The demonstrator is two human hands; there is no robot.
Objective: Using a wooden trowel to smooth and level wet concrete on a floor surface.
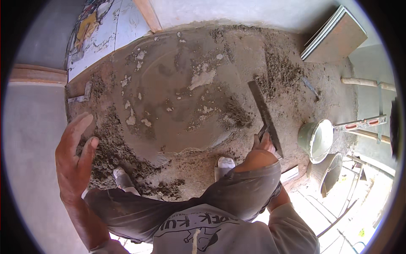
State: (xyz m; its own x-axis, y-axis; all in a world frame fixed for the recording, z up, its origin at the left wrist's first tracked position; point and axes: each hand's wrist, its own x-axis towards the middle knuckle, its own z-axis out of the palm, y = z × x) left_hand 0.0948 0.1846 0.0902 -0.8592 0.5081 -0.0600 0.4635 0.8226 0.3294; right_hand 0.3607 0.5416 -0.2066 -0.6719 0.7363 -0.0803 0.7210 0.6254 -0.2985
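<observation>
1. Gripping closely, our right hand [265, 143] is wrapping its fingers around the handle of a long trowel [264, 112]; the knee is hiding part of the hold. Our left hand [75, 154] is hanging empty, fingers loosely parted, above the left edge of the floor.
2. The trowel is lying slantwise at the right side of the grey mortar [169, 101], ahead of our right knee; whether its blade is pressing down, we cannot tell.
3. We are judging the work as partly done: the middle is looking flat and damp, though pale lumps [203, 79] are dotting it.
4. Finishing seems to be wanting at the borders, where dark crumbly mix [283, 70] is lying rough on the right, and likewise near our left shoe [122, 177].
5. Farther out, an L-shaped tool [83, 95] is resting at the left, a bucket [321, 142] is standing at the right beside a spirit level [359, 123], and flat panels [336, 38] are leaning in the upper right corner.
6. Our shirt [203, 230] is showing dark capital lettering, partly creased, over a line drawing; on the level, we are making out red patches but no readable writing.
</observation>
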